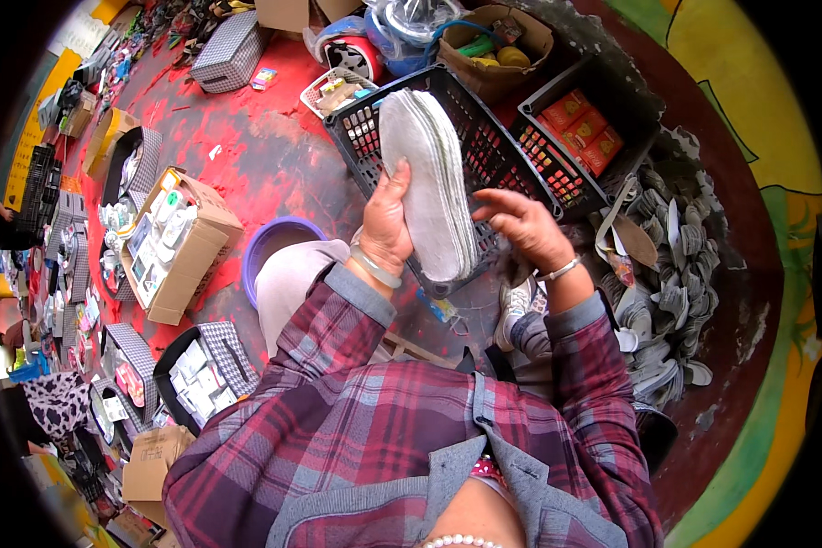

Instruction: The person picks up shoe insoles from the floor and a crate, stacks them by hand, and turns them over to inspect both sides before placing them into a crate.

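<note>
My left hand (385, 222) grips a thick stack of grey felt insoles (429, 183), held upright on edge above a black plastic crate (361, 123). Just right of the stack, my right hand (521, 224) has its fingers spread and touches the stack's right edge, holding nothing by itself. Both wrists wear bangles. Plaid sleeves come up from the lower edge.
A second black crate (612, 87) with red packets stands at the right, beside a heap of grey insoles (671, 274). A purple basin (269, 247) sits at my left knee. Cardboard boxes (187, 256) of small goods and checkered cases (228, 50) line the red floor on the left.
</note>
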`<state>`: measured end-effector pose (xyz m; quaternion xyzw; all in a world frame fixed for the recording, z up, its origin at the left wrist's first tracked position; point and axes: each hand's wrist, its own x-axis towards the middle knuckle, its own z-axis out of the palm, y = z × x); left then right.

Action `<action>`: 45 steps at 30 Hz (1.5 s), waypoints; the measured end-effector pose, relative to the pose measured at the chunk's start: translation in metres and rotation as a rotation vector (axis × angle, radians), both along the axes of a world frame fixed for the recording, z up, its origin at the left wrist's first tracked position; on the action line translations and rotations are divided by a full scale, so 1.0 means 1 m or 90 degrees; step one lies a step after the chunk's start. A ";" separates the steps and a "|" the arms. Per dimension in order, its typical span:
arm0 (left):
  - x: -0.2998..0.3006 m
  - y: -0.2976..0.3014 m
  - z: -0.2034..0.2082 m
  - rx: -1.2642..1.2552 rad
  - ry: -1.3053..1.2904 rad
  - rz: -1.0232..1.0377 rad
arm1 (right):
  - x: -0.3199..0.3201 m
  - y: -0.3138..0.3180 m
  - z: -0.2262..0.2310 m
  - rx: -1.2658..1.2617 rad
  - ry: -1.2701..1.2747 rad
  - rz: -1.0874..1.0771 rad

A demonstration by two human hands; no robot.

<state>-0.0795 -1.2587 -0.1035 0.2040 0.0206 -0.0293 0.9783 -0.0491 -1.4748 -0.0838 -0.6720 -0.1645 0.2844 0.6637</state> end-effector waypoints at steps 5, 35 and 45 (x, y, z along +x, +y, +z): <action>-0.006 -0.021 -0.003 0.065 0.016 -0.003 | -0.020 0.028 -0.001 -0.107 -0.174 -0.023; -0.015 -0.026 0.003 -0.041 0.091 -0.150 | -0.061 0.046 0.024 -0.270 -0.642 -0.164; -0.027 -0.037 -0.001 0.225 0.016 -0.151 | -0.020 0.038 0.030 -0.126 -0.793 -0.441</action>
